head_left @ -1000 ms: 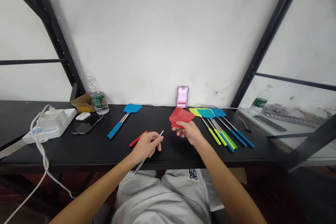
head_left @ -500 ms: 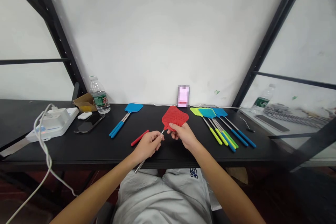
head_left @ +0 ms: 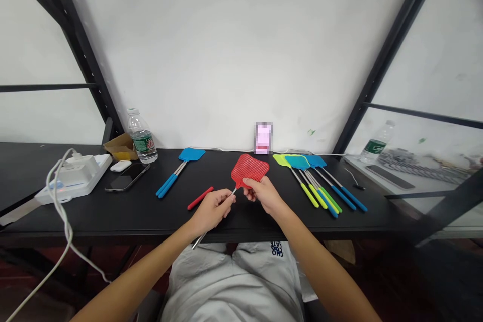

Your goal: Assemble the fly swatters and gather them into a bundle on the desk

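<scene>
A red mesh fly swatter head is held over the near part of the table by my right hand, thumb on its lower edge. My left hand is closed around the thin metal rod, whose upper end meets the neck of the red head; my fingers partly hide the rod. The rod's lower end sticks out past the table edge, bare. Left of my left hand, a red handle lies loose on the table.
Blue fly swatters lie left of centre. Several yellow, green and blue swatters lie at the right. A phone leans on the wall. Further left are a water bottle, a dark phone and a power strip.
The red head has tilted slightly and shifted a little down and left in view. Both hands keep their holds; the rest looks the same.
</scene>
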`<state>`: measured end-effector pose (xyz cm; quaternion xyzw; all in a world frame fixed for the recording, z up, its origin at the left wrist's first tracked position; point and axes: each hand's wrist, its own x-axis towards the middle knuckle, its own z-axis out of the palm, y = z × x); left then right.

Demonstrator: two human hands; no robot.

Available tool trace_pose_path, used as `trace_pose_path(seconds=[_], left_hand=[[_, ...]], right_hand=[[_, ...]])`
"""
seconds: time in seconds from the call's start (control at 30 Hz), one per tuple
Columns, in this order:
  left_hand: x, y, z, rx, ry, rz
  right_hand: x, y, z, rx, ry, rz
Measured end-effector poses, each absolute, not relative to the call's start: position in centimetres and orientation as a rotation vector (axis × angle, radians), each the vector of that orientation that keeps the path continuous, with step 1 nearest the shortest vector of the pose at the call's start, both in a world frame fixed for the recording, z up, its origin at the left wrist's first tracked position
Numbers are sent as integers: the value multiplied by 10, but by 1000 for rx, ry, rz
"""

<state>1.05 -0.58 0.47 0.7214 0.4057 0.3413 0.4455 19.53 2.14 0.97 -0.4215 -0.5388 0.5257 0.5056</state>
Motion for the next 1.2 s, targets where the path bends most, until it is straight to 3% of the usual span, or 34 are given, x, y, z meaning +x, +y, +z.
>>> trace_pose_path(seconds=[0.73,1.2], left_hand=[[9,-2,-1,1855,985,927],[9,-8,2,1906,992,929]], right_hand=[[190,16,11,-956,-1424,1454],[174,13,7,-1013,-1323,1219]])
